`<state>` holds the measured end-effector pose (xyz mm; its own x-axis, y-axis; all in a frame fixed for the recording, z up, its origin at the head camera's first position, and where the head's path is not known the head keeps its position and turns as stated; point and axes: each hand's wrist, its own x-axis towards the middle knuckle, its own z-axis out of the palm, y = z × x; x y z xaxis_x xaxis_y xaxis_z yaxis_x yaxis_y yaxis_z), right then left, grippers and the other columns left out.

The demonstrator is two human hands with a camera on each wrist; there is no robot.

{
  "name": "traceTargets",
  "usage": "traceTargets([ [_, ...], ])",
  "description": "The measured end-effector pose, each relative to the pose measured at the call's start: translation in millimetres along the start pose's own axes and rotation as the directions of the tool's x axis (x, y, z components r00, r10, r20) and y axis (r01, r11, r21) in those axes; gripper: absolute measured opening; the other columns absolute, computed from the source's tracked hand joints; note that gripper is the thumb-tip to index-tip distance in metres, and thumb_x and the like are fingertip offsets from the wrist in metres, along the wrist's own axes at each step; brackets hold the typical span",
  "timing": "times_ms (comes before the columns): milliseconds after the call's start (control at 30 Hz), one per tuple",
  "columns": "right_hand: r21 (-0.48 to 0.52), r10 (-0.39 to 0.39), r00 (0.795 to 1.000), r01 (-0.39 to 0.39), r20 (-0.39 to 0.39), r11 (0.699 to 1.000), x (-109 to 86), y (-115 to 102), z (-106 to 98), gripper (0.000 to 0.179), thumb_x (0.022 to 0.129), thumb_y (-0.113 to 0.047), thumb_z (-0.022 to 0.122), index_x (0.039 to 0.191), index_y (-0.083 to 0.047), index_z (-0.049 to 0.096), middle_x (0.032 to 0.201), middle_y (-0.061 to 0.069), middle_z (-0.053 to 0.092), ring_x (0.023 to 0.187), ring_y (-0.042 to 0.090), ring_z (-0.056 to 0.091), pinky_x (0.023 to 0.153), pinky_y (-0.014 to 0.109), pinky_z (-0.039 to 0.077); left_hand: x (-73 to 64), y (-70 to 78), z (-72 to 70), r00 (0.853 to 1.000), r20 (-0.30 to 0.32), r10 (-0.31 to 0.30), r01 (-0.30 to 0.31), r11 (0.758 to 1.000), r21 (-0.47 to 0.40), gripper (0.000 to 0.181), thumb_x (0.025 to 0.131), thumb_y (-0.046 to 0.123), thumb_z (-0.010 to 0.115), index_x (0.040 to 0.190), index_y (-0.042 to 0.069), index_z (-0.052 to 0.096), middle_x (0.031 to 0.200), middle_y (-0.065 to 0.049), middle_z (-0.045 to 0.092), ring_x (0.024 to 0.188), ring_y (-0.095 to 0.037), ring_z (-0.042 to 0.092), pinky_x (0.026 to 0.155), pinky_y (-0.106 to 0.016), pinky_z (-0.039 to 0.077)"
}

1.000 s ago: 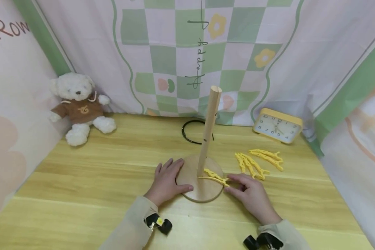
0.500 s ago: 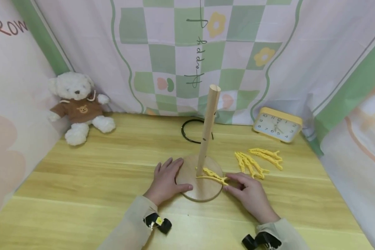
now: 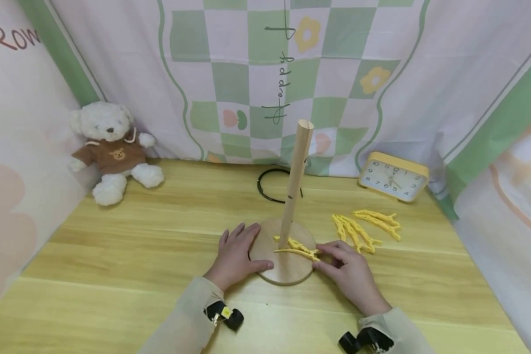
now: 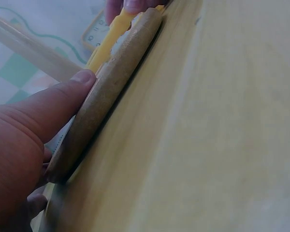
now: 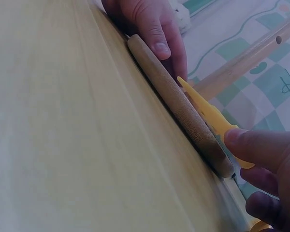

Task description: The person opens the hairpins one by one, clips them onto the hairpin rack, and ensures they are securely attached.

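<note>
I'm resting my left hand point(image 3: 236, 258) at the left edge of a round, pale wooden disc base point(image 3: 286, 273), its fingers spread and its thumb lying over the top face. I'm probably pressing there so the base isn't skidding or turning on the wood-grained bench point(image 3: 93, 275) while my other hand is working. From the base a tall, pale, round wooden pole point(image 3: 297, 167) is rising with dark holes in its side, and its height is, I'd judge, making a steadying hand worthwhile.

With my right hand point(image 3: 354, 278) I'm pinching the forked end of some slim yellow plastic branch-like strips point(image 3: 297, 252) between thumb and fingers. They're lying low over the base, one smooth strip passing in front of the pole's foot and a knobbly one passing behind it; I can't tell whether they're joined. I'm likely holding them by the tip because that's leaving the rest free to sit close around the pole.

Loose yellow forked plastic pieces are lying in two fanned groups, one nearer point(image 3: 357, 230) and one farther point(image 3: 382, 226), just beyond my right hand, a spot that seems chosen for easy reach. A thin black curved band point(image 3: 260, 189) is lying behind the pole. The yellow-framed clock point(image 3: 393, 181) and the white plush bear in a brown top point(image 3: 117, 152) are standing and sitting well back, out of my hands' way.
</note>
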<state>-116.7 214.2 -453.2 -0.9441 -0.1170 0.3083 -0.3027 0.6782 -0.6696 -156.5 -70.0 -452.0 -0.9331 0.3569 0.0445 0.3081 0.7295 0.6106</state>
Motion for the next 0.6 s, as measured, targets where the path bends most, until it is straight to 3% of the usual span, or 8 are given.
traceTargets([
  [600, -0.008, 0.007, 1.0, -0.007, 0.014, 1.0, 1.0, -1.5, -1.2, 0.036, 0.079, -0.019, 0.086, 0.112, -0.01, 0.076, 0.087, -0.007, 0.062, 0.071, 0.006, 0.05, 0.06, 0.023, 0.046, 1.2, -0.2, 0.8, 1.0, 0.008, -0.007, 0.007, 1.0, -0.001, 0.097, 0.079, 0.057, 0.079, 0.155, 0.012, 0.038, 0.159, -0.006, 0.039, 0.151, -0.035, 0.021, 0.119, -0.061, 0.004],
])
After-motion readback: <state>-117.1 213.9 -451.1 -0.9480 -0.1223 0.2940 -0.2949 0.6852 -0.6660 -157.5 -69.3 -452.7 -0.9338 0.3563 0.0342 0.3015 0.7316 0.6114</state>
